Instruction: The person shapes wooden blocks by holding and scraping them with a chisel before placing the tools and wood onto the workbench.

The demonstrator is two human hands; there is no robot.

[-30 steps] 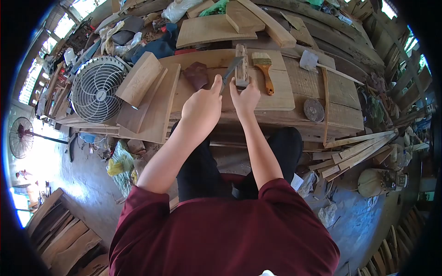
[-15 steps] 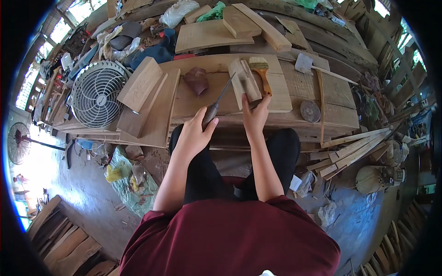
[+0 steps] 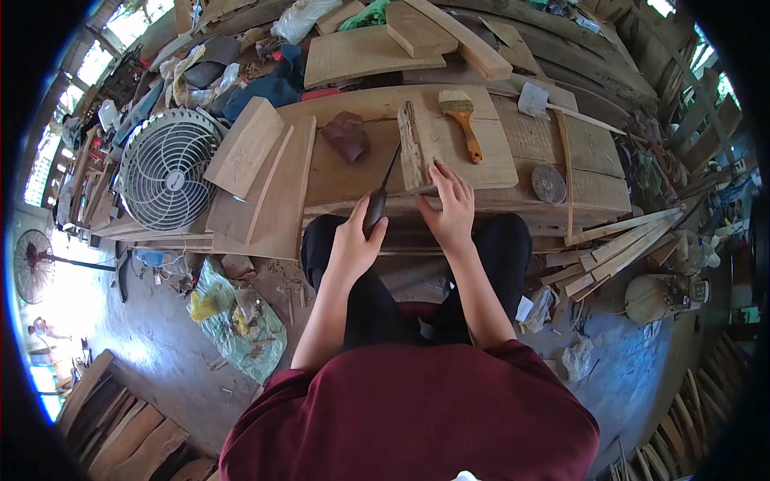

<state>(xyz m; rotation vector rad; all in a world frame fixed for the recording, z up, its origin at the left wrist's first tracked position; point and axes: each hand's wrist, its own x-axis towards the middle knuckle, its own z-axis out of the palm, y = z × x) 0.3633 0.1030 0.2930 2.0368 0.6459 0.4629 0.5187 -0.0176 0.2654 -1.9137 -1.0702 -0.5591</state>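
Observation:
In my left hand [image 3: 358, 240] is a slim hand tool with a dark handle [image 3: 374, 210] and a thin dark blade pointing up and away; its exact kind is unclear. The blade runs close to the left side of a rough-faced wooden block [image 3: 411, 144]. My right hand [image 3: 451, 210] grips this block at its near right end, thumb low and fingers along the side. Beneath the block lies a flat light board [image 3: 493, 172]. A paintbrush [image 3: 463, 128] with an orange-brown handle rests on that board, right of the block. Folded brown sandpaper-like sheet [image 3: 346, 136] lies to the left.
A round fan [image 3: 172, 170] and leaning wood offcuts [image 3: 249, 148] stand at the left of the bench. On the right are a round disc [image 3: 549, 184], a white-headed scraper-like tool [image 3: 533, 100] and a thin wooden strip [image 3: 566, 176]. Loose sticks [image 3: 618, 248] jut out at lower right.
The block has turned, bringing its rough face into view. My right hand has shifted its hold, fingers more spread. The tool in my left hand has lowered and points more steeply away.

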